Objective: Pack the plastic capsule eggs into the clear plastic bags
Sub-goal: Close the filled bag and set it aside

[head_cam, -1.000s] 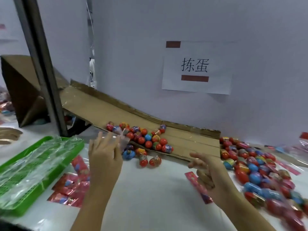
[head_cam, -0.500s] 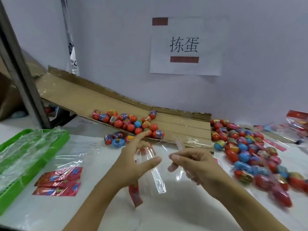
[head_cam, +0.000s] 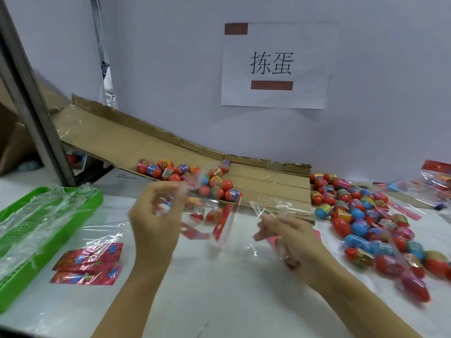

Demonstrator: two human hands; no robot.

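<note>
— Where from the hands? Eggs first.
— Straight ahead of the left hand (head_cam: 156,215), just beyond its fingertips: loose capsule eggs (head_cam: 195,178) heaped at the foot of the cardboard ramp (head_cam: 263,189). Nearer the left than the right, by the look of it.
— And the bag?
— Stretched between both hands, above the tabletop (head_cam: 219,289). Clear plastic bag (head_cam: 227,225), long axis running left to right from one hand to the other, red header card (head_cam: 220,222) showing through the film.
— Grips?
— Left fingers curled round the bag's left edge, blurred, so exact pinch hard to read. Right hand (head_cam: 290,240) also pinching film, fingers bent, a twisted tip of plastic poking up past the knuckles. Mouth of the bag: cannot tell which end.
— Materials?
— Thin, glossy, crinkly film, likely to cling and sag. Eggs hard, smooth, rounded, prone to roll.
— To the right?
— Beyond the right hand, bagged eggs (head_cam: 371,228) in a spread. Left of the left hand, green tray (head_cam: 95,198) of spare bags and red cards (head_cam: 87,264).
</note>
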